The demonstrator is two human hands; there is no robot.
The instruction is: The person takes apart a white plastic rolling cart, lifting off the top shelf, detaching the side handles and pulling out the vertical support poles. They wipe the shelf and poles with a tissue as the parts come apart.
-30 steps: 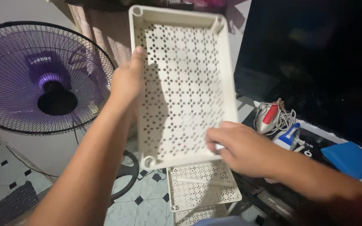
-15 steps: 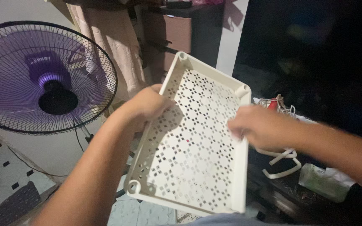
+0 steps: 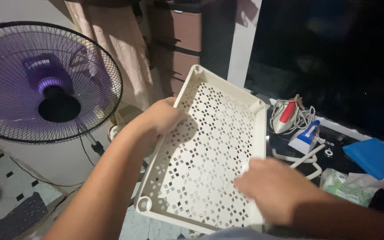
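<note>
**Both hands on a perforated tray**

While the left hand [image 3: 163,118] curled its fingers over the tray's [image 3: 210,146] left rim, gripping it about halfway along, the right hand [image 3: 274,189] clasped the right rim nearer the body, thumb lying on the patterned floor and the other fingers wrapped around the edge out of sight. The tray, cream plastic with small diamond cut-outs and a round socket at each corner, was held in the air between the two hands, tilted so that its far end stood higher than its near end and its inner face looked up at the camera.

Left of it stood a fan [image 3: 45,84] with a dark wire guard and purple blades, on a tiled floor [image 3: 5,186]. Behind the tray hung a pale curtain [image 3: 116,49] beside brown drawers [image 3: 178,40]. To the right, on a dark surface, lay an iron [image 3: 285,116] with a red handle amid its coiled cord, a white and blue box [image 3: 306,137], a blue folder [image 3: 372,156] and a crumpled plastic bag [image 3: 347,184].
</note>
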